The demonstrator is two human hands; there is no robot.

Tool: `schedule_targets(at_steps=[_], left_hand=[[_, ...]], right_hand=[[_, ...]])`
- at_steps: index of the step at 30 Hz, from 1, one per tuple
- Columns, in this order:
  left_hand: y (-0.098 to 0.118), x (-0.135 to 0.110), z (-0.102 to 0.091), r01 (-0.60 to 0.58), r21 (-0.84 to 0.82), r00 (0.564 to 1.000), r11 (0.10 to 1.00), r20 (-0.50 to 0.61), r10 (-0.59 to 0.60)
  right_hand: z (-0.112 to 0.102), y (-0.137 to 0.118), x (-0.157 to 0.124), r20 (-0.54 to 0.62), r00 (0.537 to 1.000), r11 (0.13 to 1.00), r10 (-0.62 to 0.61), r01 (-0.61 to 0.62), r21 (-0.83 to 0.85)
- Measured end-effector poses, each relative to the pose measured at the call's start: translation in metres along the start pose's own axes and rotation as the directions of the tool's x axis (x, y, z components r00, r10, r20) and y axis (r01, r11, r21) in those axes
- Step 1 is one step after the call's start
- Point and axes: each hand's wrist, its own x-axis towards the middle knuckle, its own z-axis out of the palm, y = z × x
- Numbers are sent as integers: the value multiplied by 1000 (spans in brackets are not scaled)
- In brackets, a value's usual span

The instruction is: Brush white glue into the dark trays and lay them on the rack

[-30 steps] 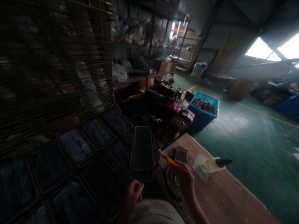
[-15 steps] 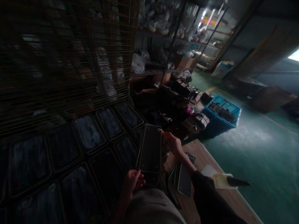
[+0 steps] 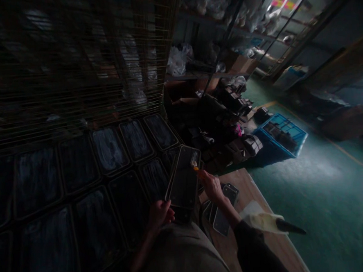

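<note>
My left hand (image 3: 162,213) is closed on the lower left corner of a dark, flat rectangular panel (image 3: 183,187) with rounded corners, tilted in front of me. In my right hand (image 3: 212,187) is a small brush (image 3: 195,167) with an orange part and pale bristles. The bristles touch the panel near its upper right, where faint whitish streaks show. Another similar panel seems to lie just beneath the held one. To the left, rows of dark panels (image 3: 110,150) lie flat, several of them smeared with whitish streaks.
On the wooden table (image 3: 249,185) at right lie several more panels (image 3: 225,217) and a pale bottle (image 3: 263,222) with a black tip. Behind are a blue crate (image 3: 259,147), dark boxes (image 3: 252,144) and a wire rack (image 3: 151,43). Shelves hold plastic bags (image 3: 177,60).
The brush has moved inward from the panel's upper right edge onto its face, and whitish streaks now show there. My left hand keeps its hold. The view has shifted slightly.
</note>
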Motion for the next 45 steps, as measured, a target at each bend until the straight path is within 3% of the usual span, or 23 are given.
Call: schedule_targets(at_steps=[3,5,8,10,14,18,24,30,33,37,40,45], left_hand=[[-2,-3,0,10,-34,1000,999,21,-10],[-4,-5,0,9,-54,999,999,39,-7],[-5,-8,0,-13,-107,998,994,53,18],[-4,-10,0,8,-154,998,988,57,1],[-1,-14,0,70,-227,996,971,77,-54],[3,-15,5,79,-264,996,961,52,-67],[3,-12,11,107,-389,994,915,64,-89],[-8,-3,13,64,-336,997,940,54,-49],[-13,-1,12,-36,-237,996,971,73,54],[-12,-2,11,-103,-78,991,992,77,109],[-9,-3,11,-142,-22,987,990,77,143],[-10,1,11,-187,-4,979,982,84,187]], right_hand=[[-8,-9,-23,110,994,998,-4,-3,62],[-17,-12,-21,113,993,991,25,-40,127],[-27,-8,10,-4,999,990,39,-38,139],[-28,-1,37,-56,998,996,-15,20,87],[-18,7,56,-19,997,997,-81,81,13],[-8,1,14,80,993,996,-85,87,-16],[-10,-33,-67,223,974,998,-45,36,43],[-31,-59,-93,338,940,965,47,-130,228],[-36,-59,-82,375,920,891,116,-263,371],[-20,-39,-44,422,900,773,109,-344,534],[-4,-13,-5,291,947,779,134,-282,561],[2,15,52,22,991,893,132,-128,432]])
